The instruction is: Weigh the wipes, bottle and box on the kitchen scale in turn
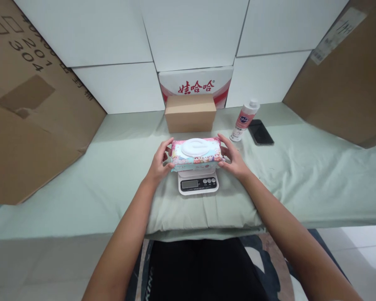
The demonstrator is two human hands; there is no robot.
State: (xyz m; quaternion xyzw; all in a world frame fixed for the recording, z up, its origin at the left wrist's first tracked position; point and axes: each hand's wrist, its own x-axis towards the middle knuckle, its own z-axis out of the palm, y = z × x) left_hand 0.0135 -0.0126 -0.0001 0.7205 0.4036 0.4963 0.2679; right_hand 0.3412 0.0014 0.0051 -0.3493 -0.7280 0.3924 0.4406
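Note:
A pack of wet wipes [188, 160], pink and pale blue with a white oval lid, lies level over a white digital kitchen scale [199, 191]. My left hand [160, 162] grips the pack's left end, thumb in front and fingers behind. At the opposite end my right hand [233, 159] holds it the same way. The scale's display and buttons face me, while the pack hides its weighing plate. Whether the pack rests fully on the plate, I cannot tell. The display looks grey, with no digits I can make out.
Behind the pack stands a brown cardboard box [190, 119], with a white and red carton [196, 79] at its back. To the right are a pink and white bottle [243, 121] and a dark phone [261, 132]. Large cardboard pieces [34, 117] flank the green cloth [113, 175].

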